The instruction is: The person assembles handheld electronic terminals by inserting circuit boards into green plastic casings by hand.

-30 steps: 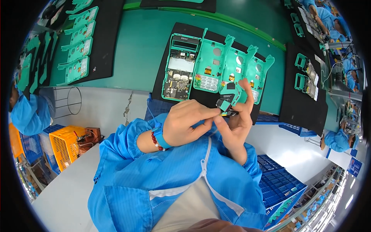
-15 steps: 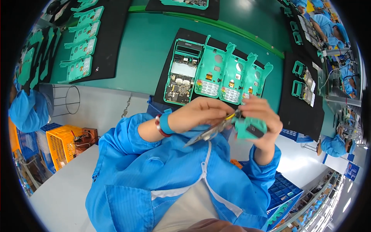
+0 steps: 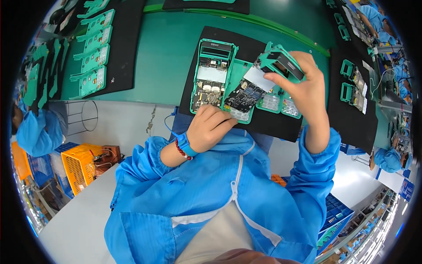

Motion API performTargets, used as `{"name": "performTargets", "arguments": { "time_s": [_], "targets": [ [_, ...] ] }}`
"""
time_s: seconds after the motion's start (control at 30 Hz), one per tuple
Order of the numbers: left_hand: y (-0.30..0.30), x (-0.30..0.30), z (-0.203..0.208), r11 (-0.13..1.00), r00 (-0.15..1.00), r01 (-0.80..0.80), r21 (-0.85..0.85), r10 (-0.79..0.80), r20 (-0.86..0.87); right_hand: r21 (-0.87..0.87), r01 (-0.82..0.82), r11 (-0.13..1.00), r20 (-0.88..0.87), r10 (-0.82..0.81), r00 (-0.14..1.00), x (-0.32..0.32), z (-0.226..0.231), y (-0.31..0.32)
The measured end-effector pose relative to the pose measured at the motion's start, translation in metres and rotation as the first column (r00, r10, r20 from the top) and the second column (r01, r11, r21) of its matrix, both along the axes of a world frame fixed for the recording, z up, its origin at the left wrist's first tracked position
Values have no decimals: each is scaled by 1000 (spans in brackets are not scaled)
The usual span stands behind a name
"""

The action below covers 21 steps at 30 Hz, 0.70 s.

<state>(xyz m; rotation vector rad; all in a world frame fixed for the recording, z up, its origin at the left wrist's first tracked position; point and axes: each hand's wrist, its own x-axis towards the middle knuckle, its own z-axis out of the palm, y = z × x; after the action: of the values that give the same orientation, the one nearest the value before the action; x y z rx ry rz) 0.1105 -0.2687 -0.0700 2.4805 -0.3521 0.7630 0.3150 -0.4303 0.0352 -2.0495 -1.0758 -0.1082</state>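
Observation:
My right hand (image 3: 307, 86) grips a circuit board assembly (image 3: 247, 91) by the green frame at its top, thumb in front. The board hangs tilted above a green plastic shell (image 3: 242, 68), covering part of it. At that shell's near edge, the bent fingers of my left hand (image 3: 207, 127) hold on; its thumb is hidden. To the left lies a green housing (image 3: 193, 94) with a circuit board and white plate fitted inside. More green shells (image 3: 269, 104) lie to the right, partly hidden by the board and my right hand.
Beneath the shells is a black mat (image 3: 281, 126) on a green table (image 3: 162, 57). Another mat at left bears several green shells (image 3: 94, 81); one at right carries housings (image 3: 347, 90). A blue cord (image 3: 168, 118) runs from my left wristband. An orange crate (image 3: 77, 169) stands at lower left.
My right hand has carried the board assembly from in front of my chest up and forward over the shells. My left hand has let go of it and moved to the shell's near edge.

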Motion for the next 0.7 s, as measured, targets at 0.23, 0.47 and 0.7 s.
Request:
{"name": "performTargets", "arguments": {
  "time_s": [0.23, 0.47, 0.7],
  "targets": [
    [4, 0, -4, 998, 998, 52, 30, -52, 28, -248, -159, 956, -4, 163, 987, 5, 14, 15],
    [1, 2, 9, 999, 1000, -17, 46, 18, -22, -348, -155, 925, 48, 183, 982, 1, -10, 37],
    [2, 5, 12, 990, 990, 16, 137, 4, -140, -112, 194, 975, 623, -84, 778, 20, -51, 40]
  ]
}}
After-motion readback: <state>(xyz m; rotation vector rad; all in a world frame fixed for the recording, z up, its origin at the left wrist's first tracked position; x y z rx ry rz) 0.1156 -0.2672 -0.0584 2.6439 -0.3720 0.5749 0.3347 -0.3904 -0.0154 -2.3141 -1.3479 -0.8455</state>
